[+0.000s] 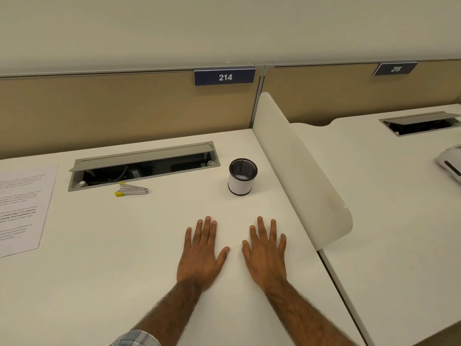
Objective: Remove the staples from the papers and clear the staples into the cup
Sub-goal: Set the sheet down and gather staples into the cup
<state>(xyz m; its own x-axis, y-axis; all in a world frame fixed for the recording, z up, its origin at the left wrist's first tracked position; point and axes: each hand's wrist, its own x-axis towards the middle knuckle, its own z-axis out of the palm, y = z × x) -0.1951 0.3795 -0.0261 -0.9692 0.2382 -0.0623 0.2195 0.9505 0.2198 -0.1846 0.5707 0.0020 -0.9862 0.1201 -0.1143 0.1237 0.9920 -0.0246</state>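
Observation:
A sheet of printed paper (21,208) lies flat at the left edge of the white desk (124,258). A metal staple remover with yellow tips (131,190) rests behind the desk's middle, in front of the cable tray. The cup (242,176), a black mesh pot with a white band, stands upright at the back right; something pale glints at its bottom. My left hand (202,255) and my right hand (267,255) lie palm down on the desk, side by side, fingers spread, holding nothing. Both are in front of the cup.
An open cable tray (142,166) is sunk into the desk at the back. A white curved divider (299,171) bounds the desk on the right. Beyond it a second desk holds a white device (451,163). Beige partition panels with number plates stand behind.

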